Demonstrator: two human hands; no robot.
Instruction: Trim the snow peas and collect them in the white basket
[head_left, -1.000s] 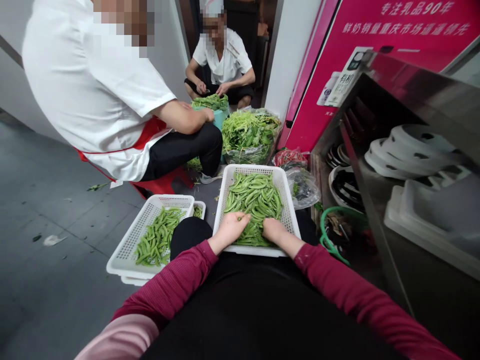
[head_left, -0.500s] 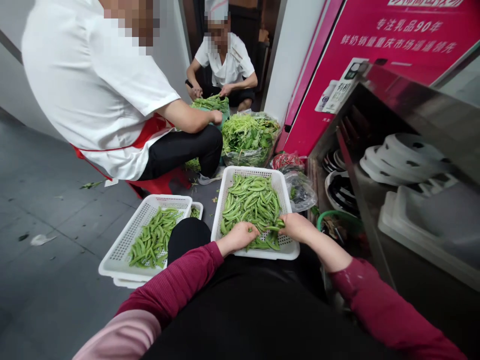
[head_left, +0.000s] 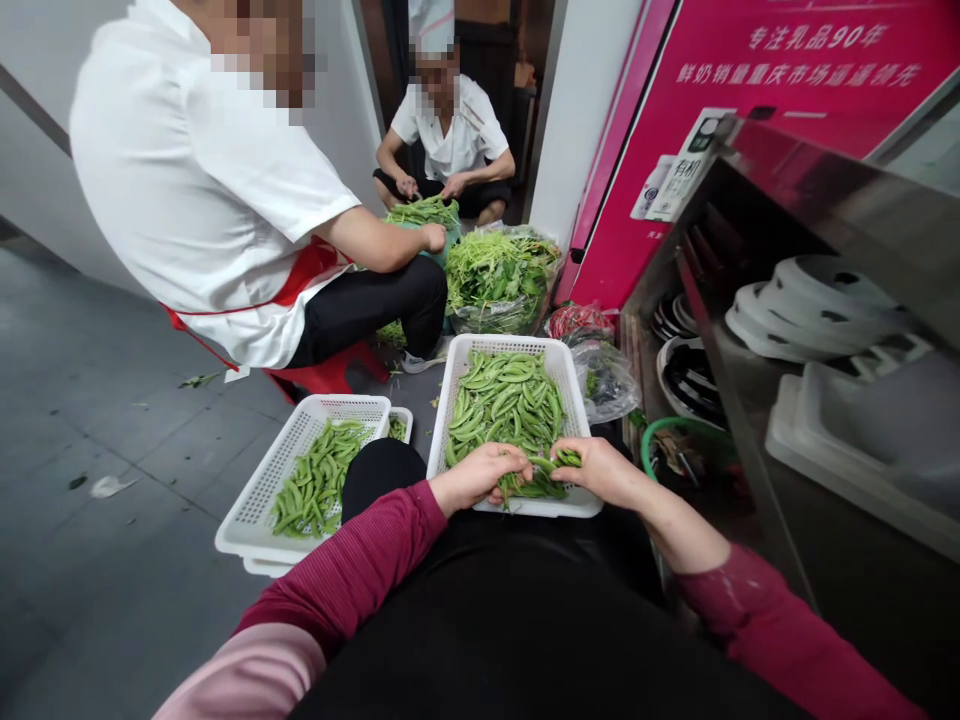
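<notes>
Left sleeve point(head_left: 341, 560), lower left of frame: dark magenta, finely striped; pale pink fabric point(head_left: 247, 670) toward the frame edge. Right sleeve point(head_left: 787, 630), lower right: matching magenta, whitish specks near cuff. Black garment point(head_left: 480, 630), bottom centre. Left hand point(head_left: 480, 475), right hand point(head_left: 604, 470): bare.

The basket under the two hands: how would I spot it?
From the big pink panel, upper right, go down and left to the wearer's black-clad lap. Just beyond it is a white perforated basket of green pods. Unlike the similar basket to its left, this one has the left hand and right hand over it.
</notes>
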